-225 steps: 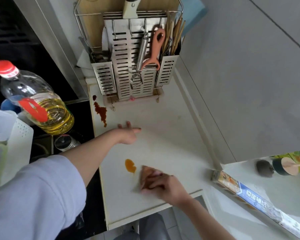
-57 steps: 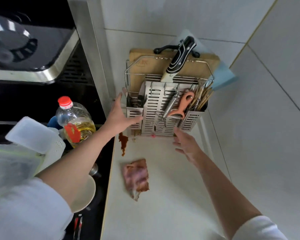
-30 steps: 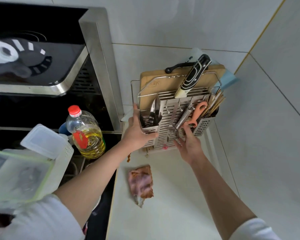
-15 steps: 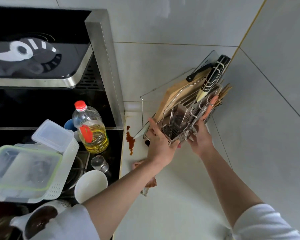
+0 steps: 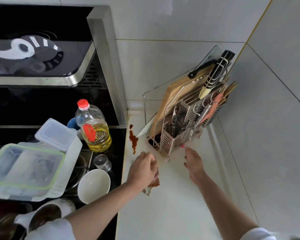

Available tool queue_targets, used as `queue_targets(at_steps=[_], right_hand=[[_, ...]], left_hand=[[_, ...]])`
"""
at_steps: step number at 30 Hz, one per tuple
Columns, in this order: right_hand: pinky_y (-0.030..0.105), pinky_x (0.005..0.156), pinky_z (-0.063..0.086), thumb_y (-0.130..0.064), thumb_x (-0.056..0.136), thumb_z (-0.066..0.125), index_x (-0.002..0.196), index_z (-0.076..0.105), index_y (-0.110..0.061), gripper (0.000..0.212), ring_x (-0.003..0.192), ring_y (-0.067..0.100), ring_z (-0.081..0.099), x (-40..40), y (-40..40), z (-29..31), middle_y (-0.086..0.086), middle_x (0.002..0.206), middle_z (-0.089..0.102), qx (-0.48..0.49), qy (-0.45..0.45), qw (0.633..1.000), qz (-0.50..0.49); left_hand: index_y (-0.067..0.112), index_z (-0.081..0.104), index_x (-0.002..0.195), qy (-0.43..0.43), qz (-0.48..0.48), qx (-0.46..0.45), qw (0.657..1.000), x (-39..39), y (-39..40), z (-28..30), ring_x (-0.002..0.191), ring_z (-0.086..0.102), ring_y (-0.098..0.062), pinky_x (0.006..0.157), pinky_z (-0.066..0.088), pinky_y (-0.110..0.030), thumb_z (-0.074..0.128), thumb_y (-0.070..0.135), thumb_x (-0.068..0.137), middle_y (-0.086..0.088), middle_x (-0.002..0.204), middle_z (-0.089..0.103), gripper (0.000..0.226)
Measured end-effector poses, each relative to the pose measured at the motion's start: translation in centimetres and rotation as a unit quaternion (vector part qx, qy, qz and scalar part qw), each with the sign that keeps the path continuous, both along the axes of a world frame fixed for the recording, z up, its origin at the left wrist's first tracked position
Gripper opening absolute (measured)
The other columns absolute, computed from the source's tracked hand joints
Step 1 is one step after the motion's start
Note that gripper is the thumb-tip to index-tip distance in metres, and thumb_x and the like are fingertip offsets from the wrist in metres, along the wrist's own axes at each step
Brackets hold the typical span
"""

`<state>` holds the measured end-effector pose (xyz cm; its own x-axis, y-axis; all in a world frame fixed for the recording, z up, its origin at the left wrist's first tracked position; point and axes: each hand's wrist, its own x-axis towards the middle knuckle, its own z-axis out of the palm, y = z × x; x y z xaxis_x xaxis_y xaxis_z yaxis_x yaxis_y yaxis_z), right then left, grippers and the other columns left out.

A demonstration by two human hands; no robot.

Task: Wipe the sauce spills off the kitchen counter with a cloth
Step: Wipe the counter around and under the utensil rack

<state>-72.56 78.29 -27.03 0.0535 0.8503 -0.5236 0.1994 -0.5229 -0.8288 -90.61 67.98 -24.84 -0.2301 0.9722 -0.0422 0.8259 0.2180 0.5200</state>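
A red-brown sauce streak (image 5: 133,139) lies along the left edge of the white counter (image 5: 171,213). A darker patch of sauce (image 5: 152,141) shows at the foot of the steel utensil rack (image 5: 184,130), which stands turned at an angle in the corner. The stained pinkish cloth (image 5: 153,183) lies on the counter in front of the streak. My left hand (image 5: 143,168) rests on it, fingers curled over its far end, hiding most of it. My right hand (image 5: 194,163) hovers open just in front of the rack, touching nothing.
The black stove is left of the counter, with an oil bottle (image 5: 93,129), a small metal shaker (image 5: 102,162), a white bowl (image 5: 93,185) and stacked plastic boxes (image 5: 33,161). The range hood (image 5: 42,49) hangs above. Tiled walls close the back and right.
Both hands lifted the rack, turned it towards the corner and set it down, uncovering sauce beneath it. They have let go; my left hand has dropped onto the cloth.
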Motion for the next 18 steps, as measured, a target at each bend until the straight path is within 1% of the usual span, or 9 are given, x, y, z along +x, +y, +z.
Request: queue_targets(at_steps=[2, 4, 6, 8, 9, 10, 12, 15, 18], right_hand=[[0.028, 0.096, 0.037, -0.031, 0.099, 0.052, 0.122, 0.056, -0.022, 0.026, 0.116, 0.019, 0.05, -0.4, -1.5, -2.1, -0.002, 0.117, 0.053, 0.018, -0.064, 0.995, 0.073], [0.03, 0.104, 0.036, -0.03, 0.097, 0.056, 0.137, 0.051, -0.015, 0.043, 0.129, 0.023, 0.047, -0.8, -2.1, -3.9, 0.002, 0.134, 0.051, 0.016, -0.121, 0.985, 0.125], [0.034, 0.114, 0.028, -0.034, 0.096, 0.058, 0.149, 0.037, -0.014, 0.06, 0.143, 0.028, 0.032, -1.1, -2.2, -5.1, 0.009, 0.156, 0.033, 0.023, -0.216, 0.958, 0.185], [0.042, 0.122, 0.016, -0.044, 0.094, 0.058, 0.155, 0.022, -0.02, 0.075, 0.151, 0.032, 0.007, -1.3, -2.0, -6.0, 0.012, 0.164, 0.006, 0.022, -0.322, 0.912, 0.254], [0.046, 0.122, 0.011, -0.048, 0.092, 0.058, 0.156, 0.014, -0.023, 0.081, 0.151, 0.034, -0.003, -1.4, -1.9, -6.3, 0.013, 0.165, -0.004, 0.009, -0.355, 0.893, 0.276], [0.049, 0.122, 0.008, -0.051, 0.091, 0.058, 0.157, 0.008, -0.024, 0.087, 0.15, 0.036, -0.01, -1.4, -1.9, -6.4, 0.014, 0.164, -0.011, -0.006, -0.373, 0.882, 0.289], [0.051, 0.121, 0.003, -0.053, 0.09, 0.058, 0.156, -0.003, -0.021, 0.096, 0.148, 0.04, -0.018, -1.5, -2.0, -7.0, 0.018, 0.161, -0.022, -0.023, -0.395, 0.862, 0.317], [0.051, 0.12, 0.0, -0.057, 0.089, 0.058, 0.156, -0.013, -0.021, 0.104, 0.146, 0.042, -0.023, -1.7, -1.9, -7.3, 0.019, 0.158, -0.03, -0.035, -0.413, 0.841, 0.348], [0.049, 0.121, -0.001, -0.063, 0.084, 0.061, 0.155, -0.017, -0.025, 0.113, 0.147, 0.04, -0.023, -1.0, -1.8, -7.3, 0.017, 0.157, -0.032, -0.03, -0.412, 0.832, 0.369]], left_hand=[[0.028, 0.064, 0.097, 0.033, -0.049, -0.066, 0.996, -0.1, -0.1, -1.9, 0.088, 0.062, -0.011, 0.072, 0.057, -0.028, 0.064, 0.04, 0.09, 0.008, 0.096, 0.062, 0.014], [0.03, 0.067, 0.103, 0.044, -0.074, -0.115, 0.99, 0.1, 0.1, -3.7, 0.101, 0.059, -0.016, 0.08, 0.055, -0.032, 0.059, 0.043, 0.092, 0.007, 0.107, 0.065, 0.019], [0.032, 0.063, 0.123, 0.061, -0.076, -0.145, 0.985, 0.4, 0.1, -5.2, 0.121, 0.048, -0.023, 0.097, 0.048, -0.036, 0.053, 0.043, 0.095, 0.002, 0.129, 0.057, 0.031], [0.027, 0.047, 0.142, 0.093, -0.092, -0.176, 0.976, 0.5, 0.1, -6.3, 0.138, 0.028, -0.033, 0.115, 0.033, -0.041, 0.053, 0.039, 0.097, -0.006, 0.143, 0.041, 0.047], [0.022, 0.039, 0.148, 0.117, -0.107, -0.188, 0.969, 0.3, 0.1, -6.5, 0.143, 0.021, -0.037, 0.12, 0.026, -0.044, 0.057, 0.034, 0.096, -0.009, 0.147, 0.034, 0.056], [0.019, 0.033, 0.15, 0.137, -0.11, -0.192, 0.965, -0.3, 0.2, -6.6, 0.144, 0.018, -0.038, 0.121, 0.023, -0.046, 0.062, 0.03, 0.093, -0.012, 0.148, 0.03, 0.065], [0.02, 0.031, 0.149, 0.157, -0.083, -0.169, 0.969, -2.3, 1.1, -6.9, 0.14, 0.024, -0.034, 0.121, 0.023, -0.047, 0.07, 0.027, 0.086, -0.012, 0.145, 0.032, 0.074], [0.02, 0.034, 0.141, 0.11, -0.05, -0.185, 0.975, -6.2, 4.3, -7.0, 0.137, 0.031, -0.03, 0.117, 0.032, -0.046, 0.08, 0.021, 0.078, -0.012, 0.144, 0.035, 0.078], [0.017, 0.021, 0.151, 0.093, -0.072, -0.227, 0.967, -8.7, 7.7, -6.7, 0.146, 0.024, -0.04, 0.113, 0.039, -0.046, 0.077, 0.011, 0.08, -0.02, 0.158, 0.013, 0.091]])
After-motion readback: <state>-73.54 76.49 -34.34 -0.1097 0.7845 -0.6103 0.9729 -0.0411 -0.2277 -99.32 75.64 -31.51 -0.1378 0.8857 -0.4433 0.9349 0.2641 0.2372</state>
